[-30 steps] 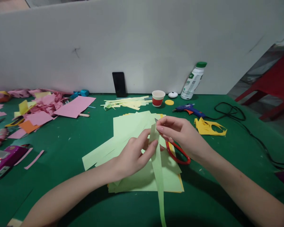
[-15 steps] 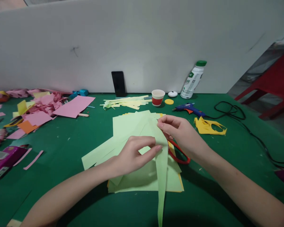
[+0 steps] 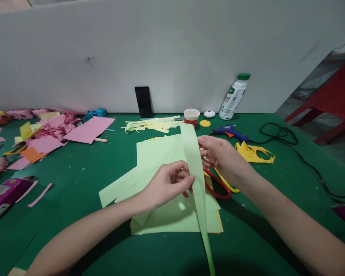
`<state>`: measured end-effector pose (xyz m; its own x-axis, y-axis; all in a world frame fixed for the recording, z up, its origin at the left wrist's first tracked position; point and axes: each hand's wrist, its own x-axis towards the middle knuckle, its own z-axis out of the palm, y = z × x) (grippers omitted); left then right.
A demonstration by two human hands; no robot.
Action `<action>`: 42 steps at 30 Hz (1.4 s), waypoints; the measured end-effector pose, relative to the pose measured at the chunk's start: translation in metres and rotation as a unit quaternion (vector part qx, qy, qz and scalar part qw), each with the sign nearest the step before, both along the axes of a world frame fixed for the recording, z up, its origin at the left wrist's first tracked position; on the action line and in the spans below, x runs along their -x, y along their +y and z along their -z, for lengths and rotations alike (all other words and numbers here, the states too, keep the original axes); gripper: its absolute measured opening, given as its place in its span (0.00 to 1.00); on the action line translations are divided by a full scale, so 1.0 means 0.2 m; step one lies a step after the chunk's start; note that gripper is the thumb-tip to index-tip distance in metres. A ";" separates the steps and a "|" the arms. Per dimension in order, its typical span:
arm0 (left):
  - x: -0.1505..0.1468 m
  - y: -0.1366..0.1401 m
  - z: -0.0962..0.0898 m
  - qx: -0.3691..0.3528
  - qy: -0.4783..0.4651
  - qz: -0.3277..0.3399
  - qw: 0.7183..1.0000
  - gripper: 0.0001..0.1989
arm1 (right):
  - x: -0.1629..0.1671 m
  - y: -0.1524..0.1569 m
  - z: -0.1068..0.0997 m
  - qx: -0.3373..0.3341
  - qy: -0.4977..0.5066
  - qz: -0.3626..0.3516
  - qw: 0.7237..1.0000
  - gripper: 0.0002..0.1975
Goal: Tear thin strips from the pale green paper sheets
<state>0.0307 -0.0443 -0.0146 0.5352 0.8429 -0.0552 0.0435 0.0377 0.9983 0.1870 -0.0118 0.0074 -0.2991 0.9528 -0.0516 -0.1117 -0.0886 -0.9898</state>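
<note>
A long light green paper strip stands raised over a stack of green paper sheets, its tail hanging past the table's near side. My left hand pinches the strip near its middle between thumb and fingers. At the strip's right edge, higher up, is my right hand, fingers curled and thumb and forefinger touching the edge. Scissors with a red and yellow handle lie below the right hand, their blades hidden behind strip and hand. Some yellow sheet edges show under the green stack.
Behind the stack are pale paper strips, a paper cup, a yellow disc and a leaning phone. At right lie a blue glue gun, its black cord, a bottle and yellow scrap. Pink paper lies left.
The strip's upper end has risen and now stands up in front of the cup. Its tail has swung right. My right hand has shifted slightly right, baring the yellow scissors handle.
</note>
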 end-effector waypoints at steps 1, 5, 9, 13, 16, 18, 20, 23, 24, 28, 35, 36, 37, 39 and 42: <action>0.00 0.00 0.00 0.003 0.002 0.006 1.000 0.08 | 0.00 0.00 0.00 -0.004 0.006 -0.005 1.000 0.14; 0.00 -0.01 0.01 0.004 0.019 0.033 0.999 0.07 | 0.00 -0.02 0.00 -0.034 -0.009 0.008 0.999 0.13; -0.02 -0.02 0.00 -0.035 0.006 0.031 0.999 0.09 | 0.01 -0.04 -0.01 -0.053 -0.037 0.006 0.998 0.09; -0.02 -0.05 -0.02 -0.137 0.071 0.025 0.988 0.11 | 0.01 -0.03 0.00 -0.046 -0.051 0.030 0.997 0.09; -0.03 -0.09 -0.03 -0.236 0.109 0.085 0.962 0.13 | 0.00 0.01 0.03 -0.033 -0.048 0.062 0.996 0.10; -0.03 -0.13 -0.02 -0.313 0.113 0.149 0.931 0.13 | -0.03 0.06 0.06 -0.024 -0.042 0.091 0.995 0.10; -0.04 -0.17 0.00 -0.396 0.107 0.198 0.890 0.13 | -0.05 0.10 0.09 -0.017 -0.037 0.120 0.992 0.12; -0.03 -0.23 0.04 -0.457 0.071 0.250 0.851 0.17 | -0.09 0.16 0.11 -0.009 -0.031 0.149 0.988 0.14; -0.03 -0.24 0.05 -0.441 0.050 0.277 0.852 0.19 | -0.10 0.17 0.12 -0.005 -0.030 0.154 0.988 0.14; 0.00 -0.23 0.04 -0.318 -0.033 0.375 0.870 0.20 | -0.11 0.19 0.12 0.021 -0.033 0.118 0.992 0.13; 0.09 0.05 -0.11 -0.178 0.122 -0.004 0.976 0.19 | -0.03 0.06 0.06 0.034 -0.037 -0.014 0.999 0.13; 0.10 0.08 -0.10 -0.169 0.113 -0.037 0.978 0.17 | -0.01 0.04 0.06 0.028 -0.041 -0.030 0.998 0.13; 0.11 0.11 -0.10 -0.165 0.103 -0.055 0.979 0.17 | 0.00 0.02 0.05 0.019 -0.048 -0.045 0.998 0.12; 0.12 0.13 -0.07 -0.159 0.076 -0.056 0.983 0.17 | 0.03 -0.02 0.04 -0.005 -0.059 -0.075 0.995 0.10; 0.12 0.12 -0.02 -0.112 0.008 -0.036 0.993 0.17 | 0.05 -0.05 0.04 -0.039 -0.056 -0.097 0.993 0.09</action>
<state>0.0074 -0.0198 -0.0106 0.4729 0.8716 0.1290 0.0654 -0.1807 0.9814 0.1767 -0.0221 0.0000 -0.4735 0.8805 -0.0234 0.0105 -0.0209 -0.9997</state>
